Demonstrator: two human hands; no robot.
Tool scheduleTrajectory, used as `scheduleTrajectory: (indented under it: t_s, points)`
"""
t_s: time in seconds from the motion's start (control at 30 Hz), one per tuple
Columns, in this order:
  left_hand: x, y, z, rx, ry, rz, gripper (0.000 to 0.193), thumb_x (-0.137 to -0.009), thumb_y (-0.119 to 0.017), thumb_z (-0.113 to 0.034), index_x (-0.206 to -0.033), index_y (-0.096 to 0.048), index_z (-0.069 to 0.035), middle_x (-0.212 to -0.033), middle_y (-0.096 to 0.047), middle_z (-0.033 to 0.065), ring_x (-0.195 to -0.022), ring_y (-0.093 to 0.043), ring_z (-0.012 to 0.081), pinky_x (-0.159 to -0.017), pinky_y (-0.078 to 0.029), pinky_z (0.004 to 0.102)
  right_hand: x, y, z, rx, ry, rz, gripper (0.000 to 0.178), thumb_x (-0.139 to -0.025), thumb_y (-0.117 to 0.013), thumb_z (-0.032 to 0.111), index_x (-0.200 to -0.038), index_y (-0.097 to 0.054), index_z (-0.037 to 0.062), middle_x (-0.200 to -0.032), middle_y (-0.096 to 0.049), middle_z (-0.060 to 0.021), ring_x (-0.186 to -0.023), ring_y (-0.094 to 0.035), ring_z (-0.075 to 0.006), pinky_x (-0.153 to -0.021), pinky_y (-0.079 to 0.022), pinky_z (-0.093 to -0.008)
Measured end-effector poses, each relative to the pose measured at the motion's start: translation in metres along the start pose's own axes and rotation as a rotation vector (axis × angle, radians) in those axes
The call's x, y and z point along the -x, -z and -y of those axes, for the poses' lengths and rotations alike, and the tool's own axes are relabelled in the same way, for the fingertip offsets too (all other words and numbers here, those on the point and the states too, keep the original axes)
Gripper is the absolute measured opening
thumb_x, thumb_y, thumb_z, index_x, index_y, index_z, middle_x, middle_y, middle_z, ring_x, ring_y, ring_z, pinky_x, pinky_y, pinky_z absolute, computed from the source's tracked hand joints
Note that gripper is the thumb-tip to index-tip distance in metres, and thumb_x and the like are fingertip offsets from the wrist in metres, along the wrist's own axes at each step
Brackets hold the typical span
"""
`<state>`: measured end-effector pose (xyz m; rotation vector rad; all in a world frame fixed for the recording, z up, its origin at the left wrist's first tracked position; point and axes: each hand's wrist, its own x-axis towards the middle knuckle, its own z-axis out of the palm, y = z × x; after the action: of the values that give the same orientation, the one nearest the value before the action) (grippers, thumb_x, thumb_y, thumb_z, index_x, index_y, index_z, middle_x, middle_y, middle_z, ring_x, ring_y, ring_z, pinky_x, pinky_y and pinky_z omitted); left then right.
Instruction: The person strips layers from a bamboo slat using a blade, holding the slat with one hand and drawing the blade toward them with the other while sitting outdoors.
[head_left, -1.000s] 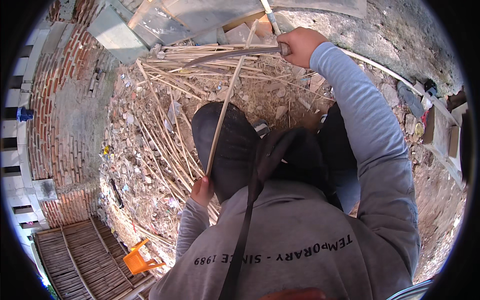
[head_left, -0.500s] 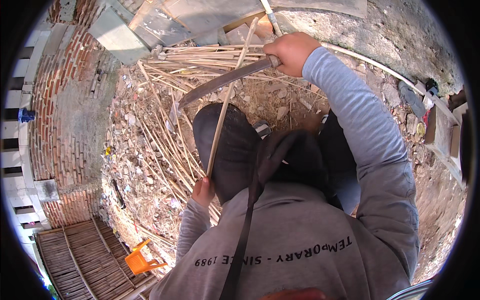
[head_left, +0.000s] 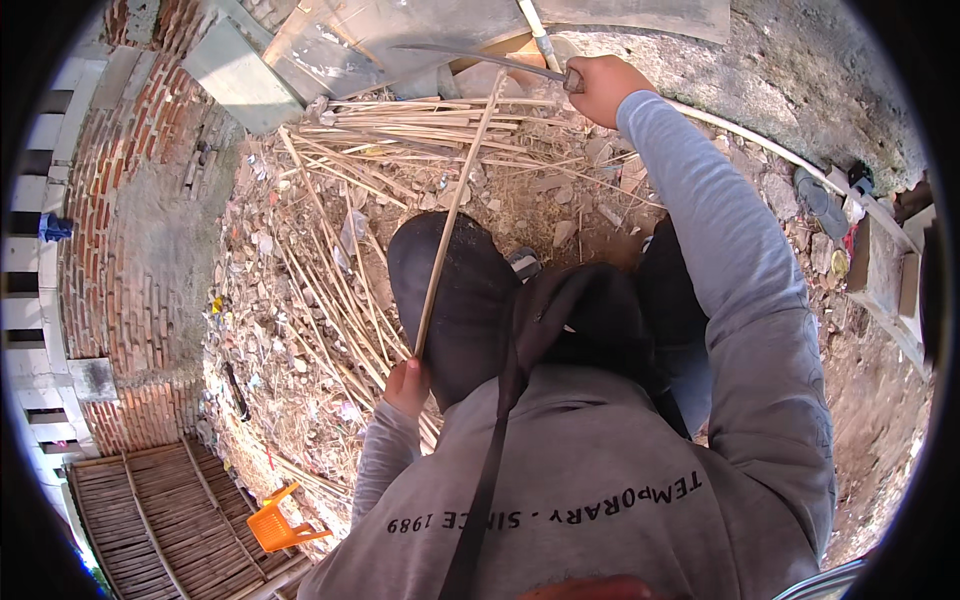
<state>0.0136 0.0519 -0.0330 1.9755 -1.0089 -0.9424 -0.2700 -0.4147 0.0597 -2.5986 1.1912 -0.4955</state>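
Observation:
My left hand (head_left: 406, 386) is closed round the lower end of a long, thin bamboo strip (head_left: 453, 215). The strip slants up and away across my dark-clad knee (head_left: 468, 285), its far end free in the air. Out at arm's length, my right hand (head_left: 607, 90) grips the handle of a machete (head_left: 480, 58). Its blade points left, seen nearly edge-on, and passes beyond the strip's far tip; whether the two touch I cannot tell.
Several cut strips (head_left: 430, 128) lie heaped ahead on littered ground, and more strips (head_left: 335, 300) lie to the left. A brick wall (head_left: 130, 220) runs along the left. An orange plastic chair (head_left: 283, 520) and a slatted bamboo panel (head_left: 165, 520) are at lower left. A pale pipe (head_left: 740, 130) lies by the far wall.
My right hand has moved up and slightly right with the machete. The blade has swung from slanting across the strip's middle to beyond its far end. My left hand stays put.

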Motion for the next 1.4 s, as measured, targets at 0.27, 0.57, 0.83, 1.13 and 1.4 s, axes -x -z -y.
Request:
scheduleTrajectory:
  t_s: [0.27,0.57,0.83,1.13,1.4]
  points:
    - [0.002,-0.004,-0.024,0.159,0.080,0.022,0.064,-0.093,-0.038,-0.067,-0.068,-0.048,-0.009,-0.051,-0.037,-0.0006,-0.040,-0.030,0.0092,-0.038,-0.021,0.0254,0.019,0.011,0.039,0.015,0.266,0.017,0.029,-0.074,-0.070,0.018,-0.101,-0.061,0.0095,-0.081,-0.067,-0.0136,-0.084,-0.065,-0.0347,-0.075,-0.052,-0.0453]
    - [0.007,0.004,-0.028,0.259,0.198,0.066,0.058,-0.099,-0.038,-0.053,-0.067,-0.053,-0.007,-0.062,-0.050,0.0019,-0.056,-0.046,0.0141,-0.054,-0.035,0.0277,0.012,0.004,0.032,-0.031,0.214,0.040,0.028,-0.074,-0.069,0.019,-0.100,-0.063,0.0097,-0.082,-0.066,-0.0160,-0.083,-0.064,-0.0362,-0.075,-0.052,-0.0458]
    - [-0.003,0.010,-0.028,0.238,0.247,0.151,0.061,-0.097,-0.038,-0.059,-0.064,-0.050,-0.008,-0.057,-0.046,0.0000,-0.051,-0.043,0.0120,-0.049,-0.031,0.0257,0.005,-0.022,0.004,-0.172,0.124,0.111,0.025,-0.074,-0.069,0.021,-0.096,-0.063,0.0099,-0.082,-0.067,-0.0162,-0.080,-0.064,-0.0368,-0.074,-0.052,-0.0456]
    - [-0.002,0.007,-0.028,0.275,0.245,0.109,0.061,-0.097,-0.040,-0.058,-0.064,-0.052,-0.007,-0.060,-0.049,0.0022,-0.054,-0.044,0.0136,-0.052,-0.033,0.0263,0.005,-0.006,0.009,-0.036,-0.006,0.030,0.034,-0.075,-0.067,0.021,-0.109,-0.064,0.0135,-0.083,-0.068,-0.0143,-0.082,-0.065,-0.0345,-0.076,-0.053,-0.0451]
    - [-0.002,0.007,-0.016,0.218,0.209,0.096,0.062,-0.097,-0.038,-0.058,-0.065,-0.053,-0.007,-0.059,-0.050,0.0020,-0.056,-0.048,0.0142,-0.053,-0.035,0.0274,0.013,0.000,0.036,0.063,0.221,0.059,0.026,-0.073,-0.067,0.020,-0.097,-0.063,0.0101,-0.083,-0.067,-0.0139,-0.084,-0.065,-0.0348,-0.076,-0.053,-0.0464]
